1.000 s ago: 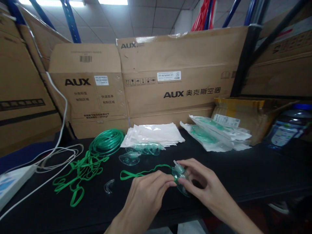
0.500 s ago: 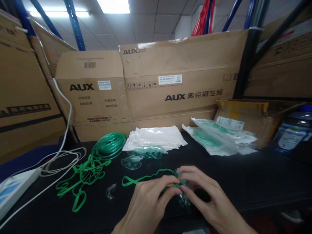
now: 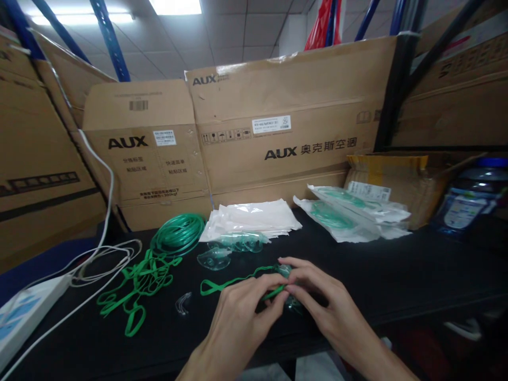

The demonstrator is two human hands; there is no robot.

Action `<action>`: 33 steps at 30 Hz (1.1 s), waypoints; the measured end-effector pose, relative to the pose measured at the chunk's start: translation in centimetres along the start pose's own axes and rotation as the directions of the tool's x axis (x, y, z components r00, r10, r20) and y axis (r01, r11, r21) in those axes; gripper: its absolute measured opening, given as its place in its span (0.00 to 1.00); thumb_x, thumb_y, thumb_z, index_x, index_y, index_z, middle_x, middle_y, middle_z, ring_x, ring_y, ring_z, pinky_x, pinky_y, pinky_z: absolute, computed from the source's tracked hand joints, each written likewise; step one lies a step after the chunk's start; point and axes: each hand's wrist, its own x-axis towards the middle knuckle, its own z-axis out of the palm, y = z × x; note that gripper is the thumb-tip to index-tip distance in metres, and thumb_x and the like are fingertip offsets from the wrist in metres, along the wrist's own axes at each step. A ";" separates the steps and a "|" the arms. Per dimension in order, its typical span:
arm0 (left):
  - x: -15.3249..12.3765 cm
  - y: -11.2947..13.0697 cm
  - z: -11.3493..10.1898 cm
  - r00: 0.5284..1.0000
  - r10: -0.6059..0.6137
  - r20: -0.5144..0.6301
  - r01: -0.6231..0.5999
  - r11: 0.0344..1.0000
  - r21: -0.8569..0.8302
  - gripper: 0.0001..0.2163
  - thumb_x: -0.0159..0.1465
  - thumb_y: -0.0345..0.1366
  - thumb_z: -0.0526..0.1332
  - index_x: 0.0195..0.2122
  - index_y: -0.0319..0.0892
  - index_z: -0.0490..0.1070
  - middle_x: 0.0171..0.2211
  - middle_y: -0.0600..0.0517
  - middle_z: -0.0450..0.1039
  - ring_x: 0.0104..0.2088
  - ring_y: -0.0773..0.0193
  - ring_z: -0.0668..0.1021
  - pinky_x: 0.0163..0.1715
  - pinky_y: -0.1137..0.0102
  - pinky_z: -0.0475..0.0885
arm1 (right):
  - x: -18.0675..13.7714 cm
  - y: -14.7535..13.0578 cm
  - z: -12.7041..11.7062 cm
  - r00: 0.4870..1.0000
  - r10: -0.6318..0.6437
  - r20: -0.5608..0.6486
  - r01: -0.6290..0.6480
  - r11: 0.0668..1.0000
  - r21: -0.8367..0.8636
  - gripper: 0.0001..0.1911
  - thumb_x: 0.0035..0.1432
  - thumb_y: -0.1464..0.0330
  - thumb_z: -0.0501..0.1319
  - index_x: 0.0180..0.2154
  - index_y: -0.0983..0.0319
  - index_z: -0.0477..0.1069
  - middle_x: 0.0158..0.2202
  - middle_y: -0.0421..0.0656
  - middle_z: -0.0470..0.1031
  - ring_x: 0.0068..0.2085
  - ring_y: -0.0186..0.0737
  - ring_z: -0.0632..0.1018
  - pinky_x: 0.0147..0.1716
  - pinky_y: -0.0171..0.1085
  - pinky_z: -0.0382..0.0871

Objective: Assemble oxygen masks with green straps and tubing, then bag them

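My left hand (image 3: 245, 309) is closed, with thumb and fingertips pinching a green elastic strap (image 3: 217, 287). One loop of that strap trails to the left across the black tabletop. Opposite it, my right hand (image 3: 329, 299) is closed around a clear green oxygen mask (image 3: 284, 270). The fingertips of both hands meet at the mask's edge, where the strap runs in. Fingers cover most of the mask, so I cannot tell whether the strap is threaded through it. Left of my hands lie small clear bent strips (image 3: 183, 304).
A heap of green straps (image 3: 148, 280) and coiled green tubing (image 3: 178, 234) lie left. Behind my hands are more masks (image 3: 214, 259) and white pouches (image 3: 252, 218). Packed tubing sets (image 3: 349, 214), a blue-capped bottle (image 3: 462, 203), a power strip (image 3: 37, 309) and cardboard panels (image 3: 286, 100) surround the work area.
My view has shifted slightly. Both hands have moved a little left and upward in the picture, their fingertips still together at the strap and mask.
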 end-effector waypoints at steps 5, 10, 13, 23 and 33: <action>0.0 0.0 0.2 1.000 -0.012 -0.004 0.012 1.000 0.025 0.11 0.65 0.28 0.66 0.47 0.48 0.74 0.40 0.58 0.83 0.28 0.70 0.81 0.35 0.77 0.77 | -0.1 -0.2 0.3 0.998 -0.046 -0.041 0.045 0.999 -0.022 0.06 0.69 0.69 0.59 0.39 0.56 0.76 0.56 0.46 0.78 0.58 0.46 0.78 0.59 0.40 0.70; 0.2 0.4 0.1 0.999 -0.039 0.005 0.038 0.997 0.068 0.13 0.64 0.27 0.66 0.47 0.49 0.72 0.37 0.59 0.83 0.30 0.68 0.82 0.34 0.76 0.76 | -0.3 -0.5 0.3 0.997 -0.065 -0.035 0.064 0.997 -0.034 0.06 0.70 0.70 0.58 0.39 0.56 0.73 0.56 0.46 0.78 0.57 0.43 0.79 0.58 0.38 0.71; 0.3 0.7 -0.1 0.999 -0.037 0.011 0.036 0.994 0.107 0.13 0.63 0.27 0.65 0.46 0.48 0.71 0.37 0.59 0.82 0.34 0.66 0.84 0.36 0.74 0.76 | -0.4 -0.5 0.3 0.996 -0.090 -0.011 0.090 0.995 -0.040 0.06 0.70 0.70 0.58 0.39 0.56 0.72 0.55 0.46 0.79 0.57 0.42 0.79 0.57 0.36 0.70; 0.2 0.7 -0.2 1.000 -0.014 -0.017 0.016 0.993 0.115 0.11 0.62 0.26 0.63 0.43 0.47 0.71 0.37 0.58 0.81 0.34 0.66 0.83 0.37 0.74 0.76 | -0.3 -0.9 0.2 0.997 -0.082 0.010 0.082 0.996 -0.028 0.07 0.70 0.71 0.56 0.39 0.56 0.71 0.52 0.46 0.80 0.57 0.43 0.79 0.56 0.38 0.71; 0.2 0.4 -0.3 0.986 -0.161 -0.034 0.164 0.980 0.112 0.09 0.62 0.27 0.63 0.41 0.48 0.71 0.34 0.59 0.81 0.29 0.68 0.82 0.33 0.76 0.76 | -0.2 -0.5 0.0 0.978 0.150 -0.145 -0.105 0.956 0.275 0.11 0.71 0.61 0.58 0.35 0.58 0.69 0.60 0.51 0.72 0.62 0.50 0.74 0.51 0.43 0.79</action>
